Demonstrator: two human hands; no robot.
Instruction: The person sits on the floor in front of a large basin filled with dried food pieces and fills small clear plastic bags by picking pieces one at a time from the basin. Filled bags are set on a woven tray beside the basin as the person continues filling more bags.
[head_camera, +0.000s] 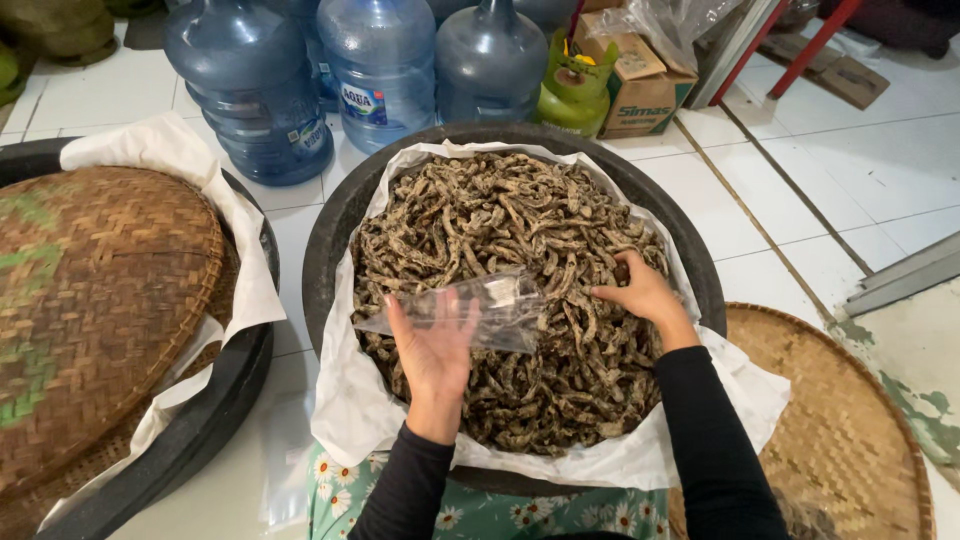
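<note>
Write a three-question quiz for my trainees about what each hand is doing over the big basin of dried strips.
1. True or false: the left hand holds a clear plastic bag.
2. What does the right hand touch?
A. a water jug
B. the dried strips
C. the woven tray
3. What lines the dark basin?

Key
1. True.
2. B.
3. White paper.

Glossy clear plastic bag (470, 308); matt, rough dried strips (510, 240).
</note>
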